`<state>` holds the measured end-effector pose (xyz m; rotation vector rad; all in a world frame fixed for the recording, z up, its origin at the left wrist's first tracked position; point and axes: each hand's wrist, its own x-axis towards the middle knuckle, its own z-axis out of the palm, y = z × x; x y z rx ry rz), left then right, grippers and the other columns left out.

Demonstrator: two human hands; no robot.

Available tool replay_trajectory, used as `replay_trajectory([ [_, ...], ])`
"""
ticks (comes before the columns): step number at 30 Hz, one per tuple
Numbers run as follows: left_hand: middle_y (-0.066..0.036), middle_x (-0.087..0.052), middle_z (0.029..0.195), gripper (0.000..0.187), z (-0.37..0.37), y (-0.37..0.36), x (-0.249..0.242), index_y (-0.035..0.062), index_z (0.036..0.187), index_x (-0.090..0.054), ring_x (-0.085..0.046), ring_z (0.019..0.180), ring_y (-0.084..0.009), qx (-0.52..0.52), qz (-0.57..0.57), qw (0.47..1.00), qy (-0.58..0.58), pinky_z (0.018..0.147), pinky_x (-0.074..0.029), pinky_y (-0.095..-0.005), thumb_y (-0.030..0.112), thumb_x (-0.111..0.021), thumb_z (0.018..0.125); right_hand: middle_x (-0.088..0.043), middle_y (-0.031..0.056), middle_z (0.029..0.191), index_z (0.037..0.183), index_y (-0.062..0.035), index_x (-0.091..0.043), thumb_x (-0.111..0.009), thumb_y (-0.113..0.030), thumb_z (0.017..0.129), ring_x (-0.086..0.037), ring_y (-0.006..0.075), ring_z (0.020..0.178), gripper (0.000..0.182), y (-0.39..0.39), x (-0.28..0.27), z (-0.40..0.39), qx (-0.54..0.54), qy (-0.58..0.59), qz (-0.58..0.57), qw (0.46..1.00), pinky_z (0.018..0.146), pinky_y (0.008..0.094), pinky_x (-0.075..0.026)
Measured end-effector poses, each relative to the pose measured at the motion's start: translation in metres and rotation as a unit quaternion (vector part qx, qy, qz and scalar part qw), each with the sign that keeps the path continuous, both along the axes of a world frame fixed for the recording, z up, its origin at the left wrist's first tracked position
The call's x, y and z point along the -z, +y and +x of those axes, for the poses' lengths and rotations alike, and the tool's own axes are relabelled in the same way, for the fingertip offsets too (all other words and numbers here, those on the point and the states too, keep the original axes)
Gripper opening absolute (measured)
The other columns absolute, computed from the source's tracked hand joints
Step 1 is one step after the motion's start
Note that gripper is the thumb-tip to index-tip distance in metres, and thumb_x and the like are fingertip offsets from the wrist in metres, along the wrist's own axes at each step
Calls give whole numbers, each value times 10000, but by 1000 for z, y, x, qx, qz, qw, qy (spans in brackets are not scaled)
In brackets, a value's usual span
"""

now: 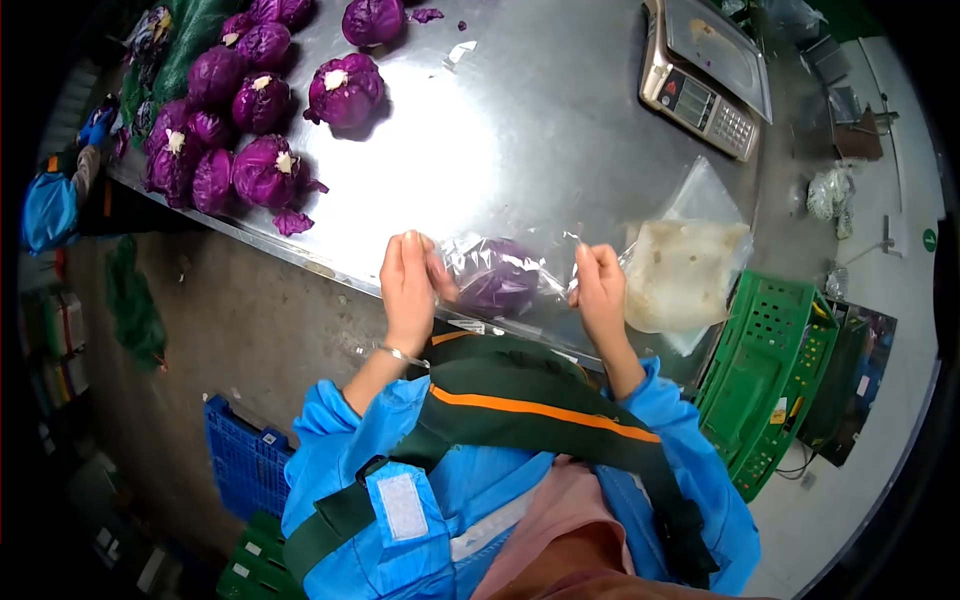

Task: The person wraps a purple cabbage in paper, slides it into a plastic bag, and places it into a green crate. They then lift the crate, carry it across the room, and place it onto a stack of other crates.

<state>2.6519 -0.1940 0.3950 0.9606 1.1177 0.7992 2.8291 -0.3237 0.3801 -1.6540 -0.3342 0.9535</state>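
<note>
A purple cabbage (pixel 502 282) sits inside a clear plastic bag (pixel 548 285) at the table's near edge, between my two hands. My left hand (pixel 408 290) is at the bag's left end, its fingers fairly straight and close together, with film at the fingertips. On the other side, my right hand (pixel 600 290) pinches the bag's right end between thumb and fingers. Right of that hand lies a stack of clear bags (pixel 705 195) with a stained, yellowish sheet (pixel 685 275) on top.
Several loose purple cabbages (pixel 262 102) lie at the table's left, beside green netting (pixel 195 50). A digital scale (pixel 700 95) stands at the back right of the metal table (pixel 430 170). A green crate (pixel 755 380) is at right, a blue crate (pixel 245 455) on the floor.
</note>
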Motion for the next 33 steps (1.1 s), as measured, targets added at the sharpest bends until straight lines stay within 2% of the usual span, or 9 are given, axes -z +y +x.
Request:
replay_trajectory([
  [8, -36, -498, 524, 325, -27, 47, 155, 11, 752, -549, -450, 383, -117, 388, -269, 847, 245, 356, -370, -261, 308, -533, 881, -510, 68, 516, 664, -50, -506, -536, -188, 831, -528, 192, 437, 219, -18, 112, 7, -193, 207, -298, 912, 408, 358, -417],
  [12, -147, -623, 939, 478, -8, 39, 119, 30, 1234, -468, -612, 749, -255, 527, 263, 662, 464, 685, -495, -364, 214, -608, 815, -568, 175, 920, 975, -58, -553, -567, -210, 808, -564, 289, 905, 226, -25, 111, 4, -367, -268, -209, 866, 740, 416, -450],
  [14, -188, -539, 1164, 564, -14, 33, 107, 83, 1304, -373, -579, 940, -301, 519, 364, 713, 301, 854, -453, -396, 101, -599, 788, -493, 226, 1161, 1193, -60, -487, -585, -224, 793, -468, 329, 1125, 443, -20, 90, -3, -360, -462, 15, 810, 903, 424, -389],
  [18, -179, -589, 1109, 605, -4, 25, 113, 56, 1321, -345, -621, 878, -276, 589, 204, 774, 113, 761, -498, -384, 42, -577, 762, -291, 197, 1366, 1404, -65, -160, -560, -243, 815, -346, 309, 1244, 734, -40, 121, -37, -188, 8, 101, 977, 1029, 384, -295],
  [20, -177, -553, 1169, 602, 43, 19, 40, -3, 1349, -280, -602, 938, -236, 648, -114, 698, 284, 849, -471, -333, 24, -488, 785, -261, 119, 1414, 1403, -54, -174, -531, -283, 855, -341, 261, 1260, 693, -57, 94, -17, -74, 286, 163, 941, 1029, 380, -308],
  [22, -187, -614, 910, 594, 63, -1, 24, -10, 1337, -292, -620, 691, -260, 672, 19, 693, 262, 663, -499, -358, 29, -463, 770, -373, 59, 1377, 1370, -121, -308, -457, -346, 914, -375, 232, 1246, 529, -90, 60, -9, 85, 547, 229, 800, 1023, 432, -319],
  [26, -198, -618, 671, 587, 135, -72, -68, 4, 1321, -338, -597, 531, -352, 683, 406, 587, 156, 532, -495, -379, 42, -505, 760, -513, 79, 1248, 1277, -117, -449, -389, -442, 918, -502, 214, 1135, 488, -139, -3, 30, 281, 463, 297, 786, 974, 392, -403],
  [28, -140, -643, 683, 544, 177, -99, -97, 15, 1313, -363, -623, 556, -296, 686, 270, 674, -47, 571, -503, -328, 32, -520, 793, -519, 83, 1237, 1257, -122, -462, -387, -454, 906, -513, 239, 1107, 490, -181, -36, 77, 312, 392, 375, 780, 935, 424, -418],
  [33, -224, -438, 1262, 644, 314, -116, 13, 14, 1328, -328, -427, 1119, -400, 479, 649, 589, 46, 940, -362, -429, 188, -620, 782, -534, 91, 1209, 1207, -134, -496, -385, -485, 875, -540, 304, 1036, 496, -344, -127, 208, 438, 152, 426, 777, 838, 502, -455],
])
